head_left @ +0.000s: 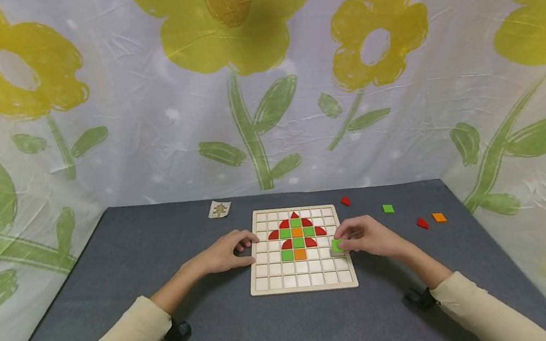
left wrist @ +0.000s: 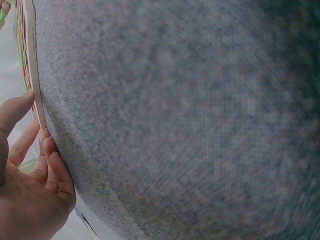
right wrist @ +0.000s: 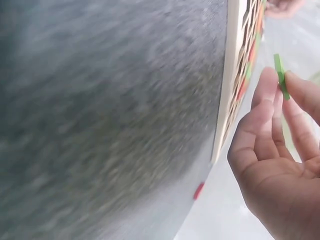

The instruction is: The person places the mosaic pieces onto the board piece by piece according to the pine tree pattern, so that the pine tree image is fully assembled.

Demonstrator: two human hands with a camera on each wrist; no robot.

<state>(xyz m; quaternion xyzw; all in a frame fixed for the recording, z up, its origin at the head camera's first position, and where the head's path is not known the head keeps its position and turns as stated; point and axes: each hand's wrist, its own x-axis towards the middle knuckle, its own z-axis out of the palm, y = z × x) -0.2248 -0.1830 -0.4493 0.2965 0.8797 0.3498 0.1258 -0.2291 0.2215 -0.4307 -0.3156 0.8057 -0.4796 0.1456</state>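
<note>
A light wooden grid board (head_left: 279,283) lies on the table with a pattern of red curved pieces, a red triangle (head_left: 294,215), green squares (head_left: 287,255) and orange squares (head_left: 300,254) in its cells. The left hand (head_left: 226,252) touches the board's left edge with thumb and index fingertips spread apart; its other fingers are loosely bent. Over the board's right side, the right hand (head_left: 370,236) pinches a green square tile (right wrist: 281,76) between thumb and fingers. In the right wrist view that tile appears edge-on, raised off the board.
Loose pieces lie right of the board: red curved ones (head_left: 422,223), a green square (head_left: 388,209) and an orange square (head_left: 439,217). A small picture card (head_left: 219,209) rests behind the board to the left. A flowered cloth (head_left: 150,122) hangs behind the dark table (head_left: 160,231).
</note>
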